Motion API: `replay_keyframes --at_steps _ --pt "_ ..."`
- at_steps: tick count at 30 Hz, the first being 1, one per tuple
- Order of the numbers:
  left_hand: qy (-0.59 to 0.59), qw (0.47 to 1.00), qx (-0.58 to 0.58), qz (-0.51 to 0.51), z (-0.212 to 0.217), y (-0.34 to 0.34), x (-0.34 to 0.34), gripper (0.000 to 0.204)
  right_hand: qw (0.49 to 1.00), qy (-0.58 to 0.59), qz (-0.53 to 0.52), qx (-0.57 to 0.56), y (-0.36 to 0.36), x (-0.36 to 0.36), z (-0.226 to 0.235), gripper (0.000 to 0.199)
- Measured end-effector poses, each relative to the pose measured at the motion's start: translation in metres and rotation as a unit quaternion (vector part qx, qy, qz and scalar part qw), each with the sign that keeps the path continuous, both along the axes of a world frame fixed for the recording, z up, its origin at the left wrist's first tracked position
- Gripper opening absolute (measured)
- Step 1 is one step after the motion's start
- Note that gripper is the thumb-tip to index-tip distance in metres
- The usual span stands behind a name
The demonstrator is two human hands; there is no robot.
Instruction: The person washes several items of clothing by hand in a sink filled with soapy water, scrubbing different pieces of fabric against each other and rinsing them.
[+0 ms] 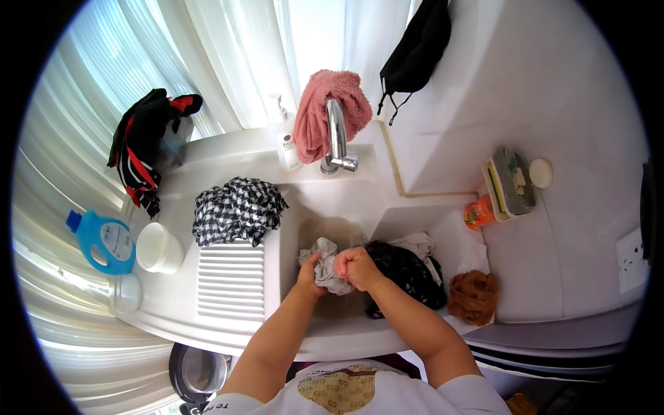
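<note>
Over the sink basin (332, 197) I hold a bunched, pale grey-white cloth (330, 280). My left hand (311, 273) grips its left side, with the fingers partly hidden by the folds. Closed like a fist, my right hand (356, 268) presses against the cloth's right side. Cloudy water seems to lie in the basin below. To the right of my hands rests a black patterned garment (408, 277), with a whitish cloth (418, 243) behind it. On the ribbed washboard (230, 283) at the left lies a crumpled black-and-white houndstooth cloth (238, 207).
A chrome faucet (337, 131) rises at the back, draped with a pink towel (315, 114), beside a pump bottle (283, 135). Leftward stand a white tub (159, 249) and a blue detergent bottle (107, 242). A brown cloth (474, 297) sits right; a black mask (415, 52) hangs above.
</note>
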State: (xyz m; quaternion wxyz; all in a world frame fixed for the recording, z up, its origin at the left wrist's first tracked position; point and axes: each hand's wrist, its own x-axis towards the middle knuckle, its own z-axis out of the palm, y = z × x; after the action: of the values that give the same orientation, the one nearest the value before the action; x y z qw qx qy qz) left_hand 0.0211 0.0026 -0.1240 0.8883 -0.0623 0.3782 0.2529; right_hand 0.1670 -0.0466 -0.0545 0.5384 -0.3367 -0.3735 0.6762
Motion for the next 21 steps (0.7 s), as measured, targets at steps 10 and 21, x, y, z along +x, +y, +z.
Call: replay_keyframes --at_steps 10,21 --pt "-0.122 0.982 0.147 -0.006 0.118 -0.011 0.020 0.034 0.960 -0.011 -0.239 -0.148 0.001 0.026 -0.035 0.034" --pt "-0.025 0.994 0.105 -0.023 0.104 -0.009 0.019 0.048 0.916 0.287 -0.190 -0.208 -0.003 0.016 0.017 0.036"
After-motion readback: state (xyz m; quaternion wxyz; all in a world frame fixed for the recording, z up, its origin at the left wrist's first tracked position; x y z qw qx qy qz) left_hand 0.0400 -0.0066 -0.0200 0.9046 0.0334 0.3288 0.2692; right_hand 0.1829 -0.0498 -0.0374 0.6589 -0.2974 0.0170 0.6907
